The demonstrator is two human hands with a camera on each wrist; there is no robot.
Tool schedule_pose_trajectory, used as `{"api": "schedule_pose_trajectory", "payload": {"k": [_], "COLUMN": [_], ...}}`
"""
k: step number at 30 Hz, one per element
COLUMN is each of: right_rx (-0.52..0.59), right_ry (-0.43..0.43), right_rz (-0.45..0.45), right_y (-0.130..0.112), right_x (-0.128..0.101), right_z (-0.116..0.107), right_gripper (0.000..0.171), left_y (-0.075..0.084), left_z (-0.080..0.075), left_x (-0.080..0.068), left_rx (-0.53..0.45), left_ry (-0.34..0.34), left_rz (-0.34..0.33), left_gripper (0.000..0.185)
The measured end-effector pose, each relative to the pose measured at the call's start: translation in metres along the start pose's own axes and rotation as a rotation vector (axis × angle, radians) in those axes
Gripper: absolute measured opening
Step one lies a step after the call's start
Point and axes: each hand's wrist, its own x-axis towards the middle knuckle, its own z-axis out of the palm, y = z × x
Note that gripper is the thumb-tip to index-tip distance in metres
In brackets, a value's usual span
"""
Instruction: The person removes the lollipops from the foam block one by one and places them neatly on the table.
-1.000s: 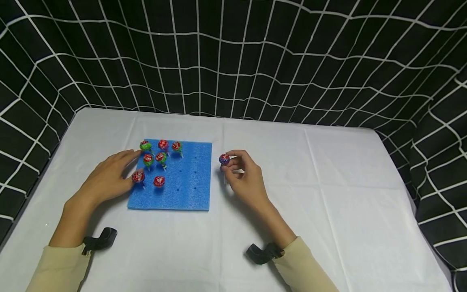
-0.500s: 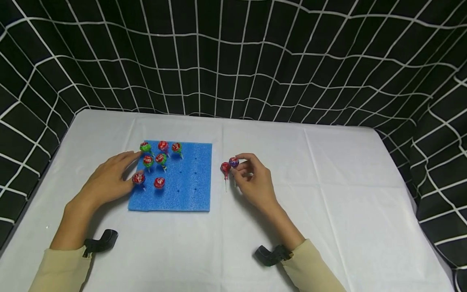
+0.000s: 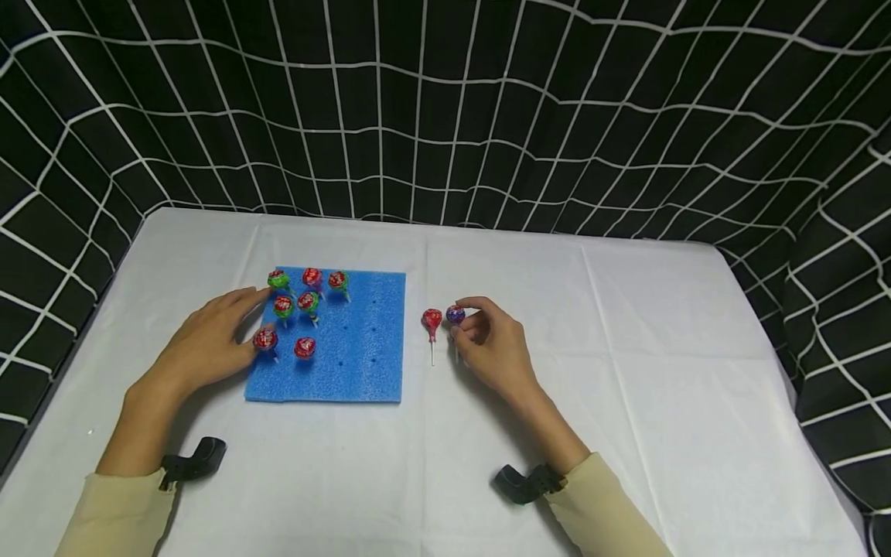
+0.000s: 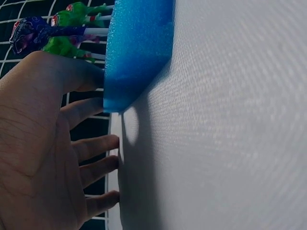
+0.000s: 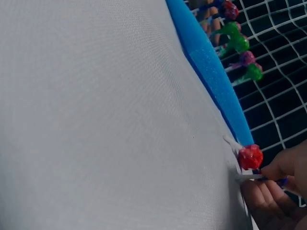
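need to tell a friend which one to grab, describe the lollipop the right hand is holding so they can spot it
On the white tablecloth, look just right of the blue foam board. Two lollipops sit there, off the board; the right hand pinches the purple-wrapped lollipop. Its neighbour, the red lollipop, lies loose to its left.

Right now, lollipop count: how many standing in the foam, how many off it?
Standing in the blue foam block: 7 lollipops
Lying on the white tablecloth: 1 red lollipop
Pinched in the right hand: 1 purple lollipop
Total: 9
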Motion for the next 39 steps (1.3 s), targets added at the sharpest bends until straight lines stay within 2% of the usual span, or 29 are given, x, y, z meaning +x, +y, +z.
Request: {"api": "schedule_pose_trajectory", "payload": {"k": [19,29,39], "right_rx": [-0.145,-0.151,-0.186], "right_ry": [-0.042,-0.091,-0.071], "right_rz": [0.076,0.135,0.103], "right_y": [-0.004,-0.009,-0.014], "right_x": [0.011,0.012,0.006], "right_z": [0.0,0.002,-0.001], "right_gripper": [0.035,0.036,0.041], "left_y": [-0.001,-0.001,0.0], "left_z": [0.0,0.0,0.002], "left_x": [-0.002,-0.001,-0.001], "left_rx": [0.01,0.005,-0.005], "left_ry": [0.006,0.007,0.015], "left_rz": [0.004,0.002,0.012], "left_gripper": [0.073,0.073,0.075]}}
